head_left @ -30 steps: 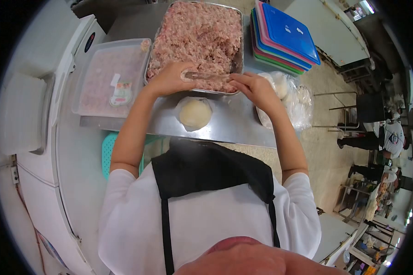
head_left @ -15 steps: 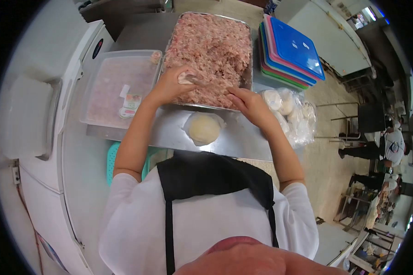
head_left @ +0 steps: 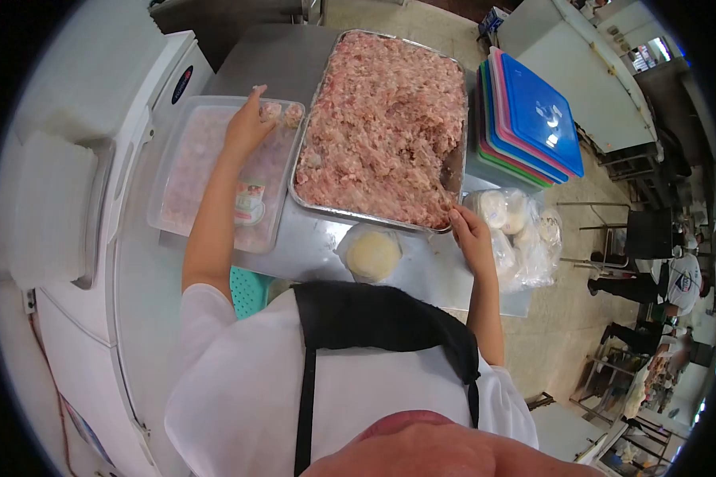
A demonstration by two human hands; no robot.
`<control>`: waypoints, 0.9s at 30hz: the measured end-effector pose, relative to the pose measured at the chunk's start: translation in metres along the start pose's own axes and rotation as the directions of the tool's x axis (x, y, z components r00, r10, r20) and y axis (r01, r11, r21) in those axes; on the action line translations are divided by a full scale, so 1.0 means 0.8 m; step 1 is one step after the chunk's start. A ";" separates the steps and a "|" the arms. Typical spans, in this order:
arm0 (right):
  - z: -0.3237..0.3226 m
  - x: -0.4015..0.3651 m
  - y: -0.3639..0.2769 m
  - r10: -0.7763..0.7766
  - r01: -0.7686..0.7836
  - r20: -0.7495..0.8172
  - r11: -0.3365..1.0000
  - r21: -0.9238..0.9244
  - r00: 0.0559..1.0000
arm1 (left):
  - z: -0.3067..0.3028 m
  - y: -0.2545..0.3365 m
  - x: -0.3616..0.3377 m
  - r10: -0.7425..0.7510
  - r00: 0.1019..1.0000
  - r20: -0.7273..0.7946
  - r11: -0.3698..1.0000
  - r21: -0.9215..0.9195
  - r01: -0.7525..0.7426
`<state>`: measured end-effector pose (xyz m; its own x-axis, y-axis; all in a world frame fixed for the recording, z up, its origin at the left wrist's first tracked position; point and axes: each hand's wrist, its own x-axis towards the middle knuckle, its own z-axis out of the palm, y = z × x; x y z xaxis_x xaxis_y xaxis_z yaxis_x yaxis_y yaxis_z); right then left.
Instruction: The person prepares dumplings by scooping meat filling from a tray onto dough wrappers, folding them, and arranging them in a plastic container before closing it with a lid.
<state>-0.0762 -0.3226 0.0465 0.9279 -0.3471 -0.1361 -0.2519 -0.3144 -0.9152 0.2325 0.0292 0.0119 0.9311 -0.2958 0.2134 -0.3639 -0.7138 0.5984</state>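
Observation:
My left hand (head_left: 248, 126) is over a translucent plastic container (head_left: 187, 151), its fingers apart beside a small filled dumpling (head_left: 271, 110). Another dumpling (head_left: 293, 116) sits just to the right, at the container's far corner. My right hand (head_left: 473, 238) is at the near right corner of a large metal tray (head_left: 358, 213), fingers pinched together; whatever they grip is hidden. Ground raw meat filling (head_left: 382, 119) is heaped in the tray, with a hollow scooped at its right. In front of the tray, a stack of round pale-yellow dough wrappers (head_left: 373, 254) lies on plastic.
Stacked coloured lids (head_left: 545, 111), blue on top, stand right of the tray. Plastic bags of round dough pieces (head_left: 517, 238) lie nearer on the steel table (head_left: 310, 230). A white freezer (head_left: 147, 238) borders the left. Other people (head_left: 676, 278) are far off at the right.
My left hand has moved left from the tray to the container, where a second dumpling now sits. My right hand has drawn back to the tray's near corner; the metal blade no longer shows.

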 end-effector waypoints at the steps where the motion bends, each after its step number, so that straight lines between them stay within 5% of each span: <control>1: 0.000 0.004 0.008 -0.010 0.010 -0.002 1.000 -0.015 1.000 | 0.003 0.001 0.004 -0.004 1.000 0.011 1.000 0.026 0.003; 6: 0.006 0.021 0.011 -0.295 0.257 -0.007 0.843 -0.473 0.955 | 0.026 -0.007 0.019 -0.049 0.994 0.095 0.996 0.084 0.041; 9: -0.025 0.044 -0.052 -0.134 0.196 0.146 0.575 -0.794 0.980 | 0.024 -0.013 0.014 0.051 0.995 0.081 0.999 0.012 -0.052; 12: -0.024 0.071 -0.054 -0.124 0.244 0.212 0.379 -0.893 0.969 | 0.014 -0.003 -0.013 0.390 0.918 -0.071 0.911 0.176 -0.373; 17: 0.010 0.038 -0.051 -0.307 0.450 0.375 0.228 -0.863 0.875 | -0.005 0.153 -0.151 0.232 0.926 0.298 0.899 -0.428 -0.088; 19: 0.016 0.029 -0.028 -0.322 0.418 0.338 0.223 -0.881 0.884 | 0.035 0.168 -0.206 0.394 0.784 0.480 0.820 -0.568 -0.065; 21: 0.026 0.009 -0.024 -0.301 0.404 0.327 0.241 -0.882 0.896 | 0.093 0.161 -0.249 0.668 0.670 0.324 0.683 -0.625 -0.378; 24: 0.037 -0.007 -0.017 -0.281 0.369 0.279 0.347 -0.862 0.918 | 0.110 0.176 -0.277 0.699 0.695 0.168 0.698 -0.369 -0.614; 27: 0.039 -0.011 -0.023 -0.195 0.321 0.258 0.474 -0.820 0.946 | 0.119 0.172 -0.284 0.637 0.724 0.266 0.761 -0.371 -0.533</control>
<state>-0.0708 -0.2862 0.0525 0.9981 -0.0394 -0.0481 -0.0469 -0.9849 -0.1669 -0.0317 -0.0624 -0.0275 0.4361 -0.8371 0.3303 -0.7638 -0.1502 0.6277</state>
